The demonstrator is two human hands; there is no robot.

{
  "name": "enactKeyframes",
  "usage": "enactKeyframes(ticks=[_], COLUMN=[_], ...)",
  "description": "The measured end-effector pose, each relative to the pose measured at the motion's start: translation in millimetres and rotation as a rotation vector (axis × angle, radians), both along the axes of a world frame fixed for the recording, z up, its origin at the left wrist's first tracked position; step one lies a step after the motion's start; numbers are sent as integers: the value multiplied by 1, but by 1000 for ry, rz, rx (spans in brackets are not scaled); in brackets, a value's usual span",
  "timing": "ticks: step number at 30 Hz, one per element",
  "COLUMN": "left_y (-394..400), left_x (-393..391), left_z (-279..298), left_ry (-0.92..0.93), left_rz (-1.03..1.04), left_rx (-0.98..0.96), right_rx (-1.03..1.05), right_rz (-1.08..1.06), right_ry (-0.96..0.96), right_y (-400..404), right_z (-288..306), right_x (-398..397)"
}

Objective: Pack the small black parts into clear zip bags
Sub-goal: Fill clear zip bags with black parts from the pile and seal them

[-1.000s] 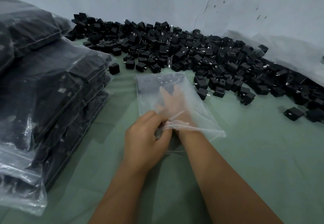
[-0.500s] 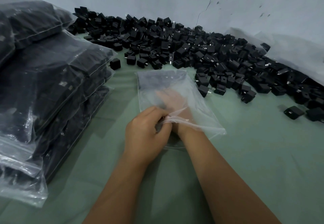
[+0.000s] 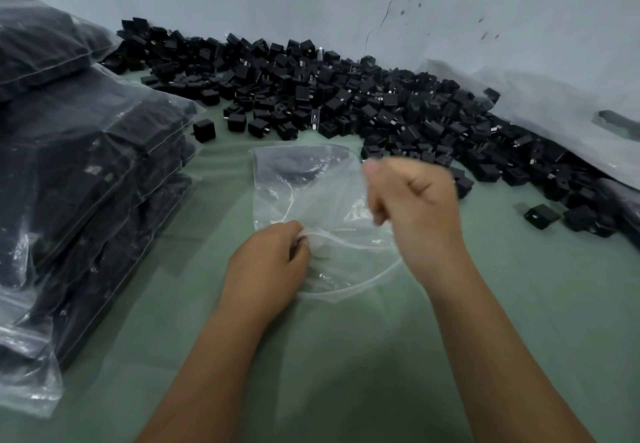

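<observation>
- Bag (image 3: 313, 196) lies flat on the green table (image 3: 519, 304), just in front of the black parts (image 3: 346, 96).
- Your left hand (image 3: 268, 262) pinches its open mouth.
- Your right hand (image 3: 417, 201) is blurry, fingers curled, over the bag; I cannot tell if it holds anything.
- Full bags (image 3: 86, 172) sit stacked on your left.

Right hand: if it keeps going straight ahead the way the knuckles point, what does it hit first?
Probably the near edge of the pile of small black parts, just beyond the right hand. The hand looks raised over the clear zip bag, so depth is uncertain.
</observation>
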State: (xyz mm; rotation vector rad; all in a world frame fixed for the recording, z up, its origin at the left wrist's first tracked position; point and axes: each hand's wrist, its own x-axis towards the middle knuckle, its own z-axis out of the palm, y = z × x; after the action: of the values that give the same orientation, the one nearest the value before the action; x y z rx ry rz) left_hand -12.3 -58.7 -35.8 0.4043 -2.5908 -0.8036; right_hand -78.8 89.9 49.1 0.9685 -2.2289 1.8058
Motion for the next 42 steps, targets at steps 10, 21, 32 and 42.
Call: enactKeyframes(ticks=[10, 21, 32, 42], left_y=[-1, -3, -11, -10], left_x=[-2, 1, 19, 23], left_z=[-2, 0, 17, 22], left_ry=[-29, -49, 127, 282], left_rz=[0, -21, -201, -192], left_rx=[0, 64, 275, 532], right_rx=[448, 149, -206, 634], right_rz=[-254, -629, -698, -281], right_ry=[-213, -74, 466, 706], right_y=[8, 20, 30, -13], right_z=[-67, -83, -64, -76], right_x=[-115, -89, 13, 66])
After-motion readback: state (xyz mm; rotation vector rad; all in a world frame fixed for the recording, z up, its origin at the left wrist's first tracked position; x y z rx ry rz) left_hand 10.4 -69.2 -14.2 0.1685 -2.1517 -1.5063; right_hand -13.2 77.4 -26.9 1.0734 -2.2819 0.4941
